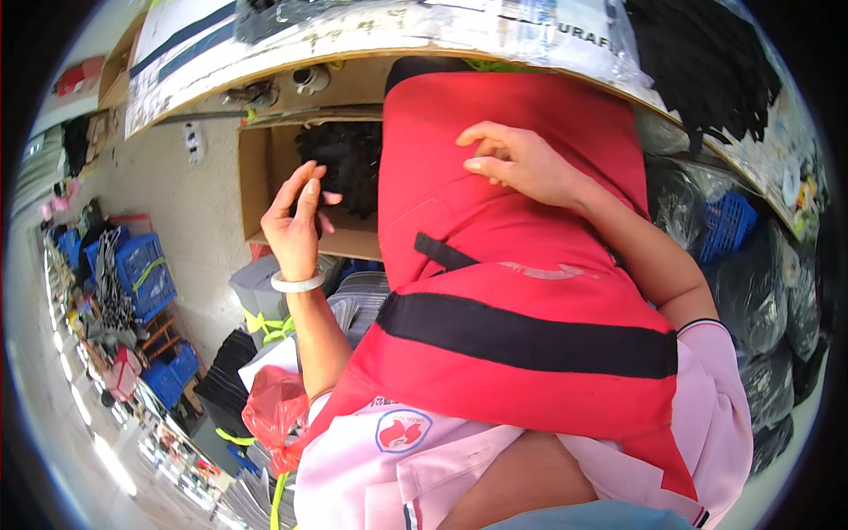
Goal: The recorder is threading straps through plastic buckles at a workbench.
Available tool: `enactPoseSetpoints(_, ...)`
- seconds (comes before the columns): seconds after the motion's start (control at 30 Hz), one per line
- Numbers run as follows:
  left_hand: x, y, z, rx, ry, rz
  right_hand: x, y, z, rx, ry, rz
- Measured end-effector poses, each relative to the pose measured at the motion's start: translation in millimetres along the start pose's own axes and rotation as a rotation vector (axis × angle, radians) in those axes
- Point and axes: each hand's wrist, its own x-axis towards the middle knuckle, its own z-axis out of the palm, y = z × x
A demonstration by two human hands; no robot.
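My left hand (299,221) is raised at the left, beside an open cardboard box (251,190). Its fingers are stretched and somewhat apart, with nothing visible held. A pale bangle (298,282) circles that wrist. Over the red apron (530,344) on my lap hovers my right hand (521,163), its fingers loosely bent and apart, no object seen in them. Dark black pieces (349,168) are heaped inside the box; their kind cannot be made out.
Ahead runs a worktable edge (344,66) with black fabric-like pieces (707,66) at its right. Dark plastic bags (751,283) and a blue basket (729,225) stand at the right. Blue crates (141,274) and a red plastic bag (276,411) are at the left.
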Motion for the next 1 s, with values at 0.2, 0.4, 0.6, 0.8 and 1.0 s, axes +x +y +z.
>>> enactPoseSetpoints(0.2, -18, 10, 100, -0.155, -0.376, -0.067, -3, -18, 14, 0.18, -0.144, 0.026)
enactPoseSetpoints(0.4, -6, 2, 133, -0.516, -0.509, -0.269, -15, -16, -13, 0.218, 0.041, 0.134)
enactPoseSetpoints(0.6, 7, -13, 130, -0.358, -0.546, -0.263, -24, 9, -24, 0.542, 0.055, 0.192)
enactPoseSetpoints(0.8, 8, -18, 162, -0.664, -0.589, -0.329, -27, 10, -22, 0.464, 0.107, -0.041)
enactPoseSetpoints(1.0, 17, -24, 163, -0.695, -0.631, -0.432, -90, 16, -81, -0.45, 0.646, -0.266)
